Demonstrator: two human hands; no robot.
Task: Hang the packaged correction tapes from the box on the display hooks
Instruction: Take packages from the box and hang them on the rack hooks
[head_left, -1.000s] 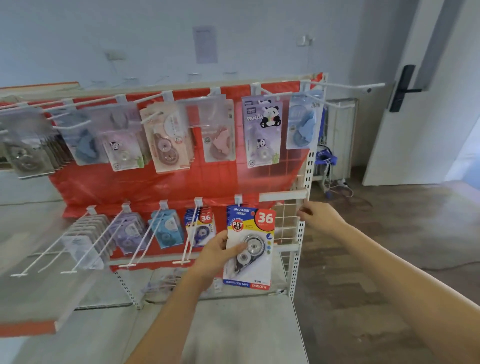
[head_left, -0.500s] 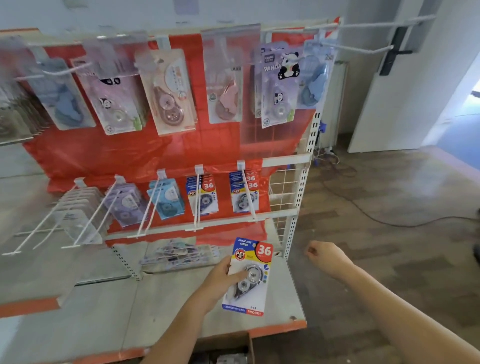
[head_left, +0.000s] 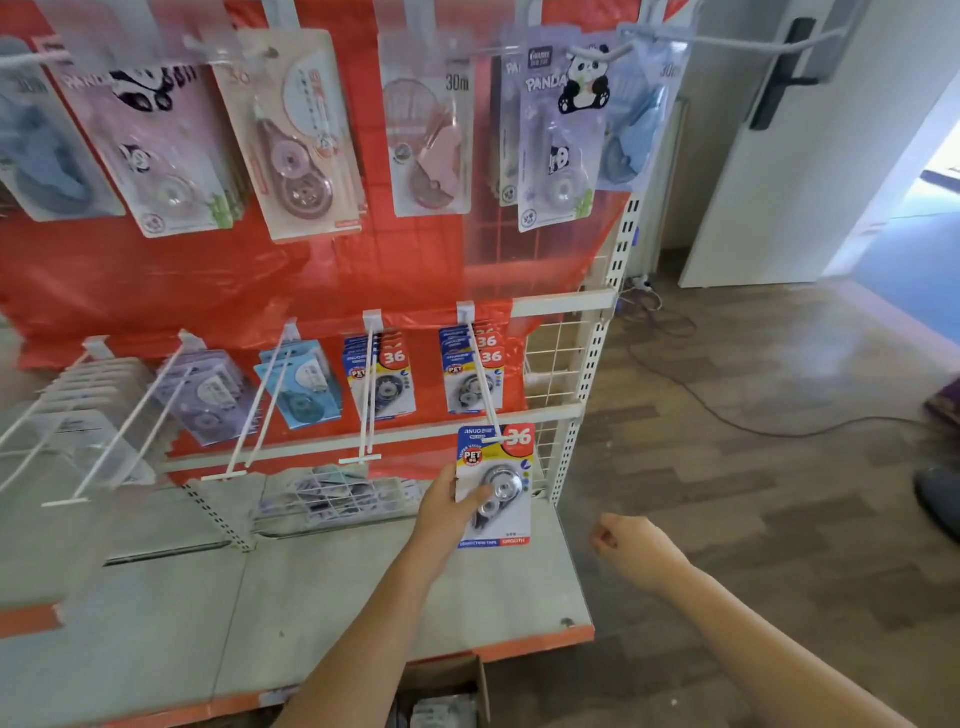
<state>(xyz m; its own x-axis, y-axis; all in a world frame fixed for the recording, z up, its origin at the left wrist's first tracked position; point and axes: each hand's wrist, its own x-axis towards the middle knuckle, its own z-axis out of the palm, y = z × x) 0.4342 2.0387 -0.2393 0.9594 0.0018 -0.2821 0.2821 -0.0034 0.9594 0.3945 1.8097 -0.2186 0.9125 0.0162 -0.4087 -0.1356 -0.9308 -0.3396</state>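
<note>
My left hand (head_left: 445, 512) grips a packaged correction tape (head_left: 496, 486) with a blue, yellow and red card marked 36. Its top edge sits at the tip of the rightmost lower display hook (head_left: 483, 382), which carries a few matching packs (head_left: 471, 373) further back. My right hand (head_left: 631, 548) hovers to the right of the shelf, fingers loosely curled, holding nothing. The cardboard box (head_left: 449, 693) shows partly at the bottom edge under the shelf, with a pack inside.
Other hooks hold more tape packs: a 36 pack (head_left: 382, 376), blue packs (head_left: 301, 384), and panda packs (head_left: 563, 135) on the upper row. A grey shelf (head_left: 332, 597) juts out below. A wire basket (head_left: 337, 491) lies on it. Wooden floor and a cable (head_left: 727, 415) lie to the right.
The view came closer and tilted down. My left hand raised the pack up to the tip of the rightmost lower hook. My right hand dropped away from the rack and curled loosely.
</note>
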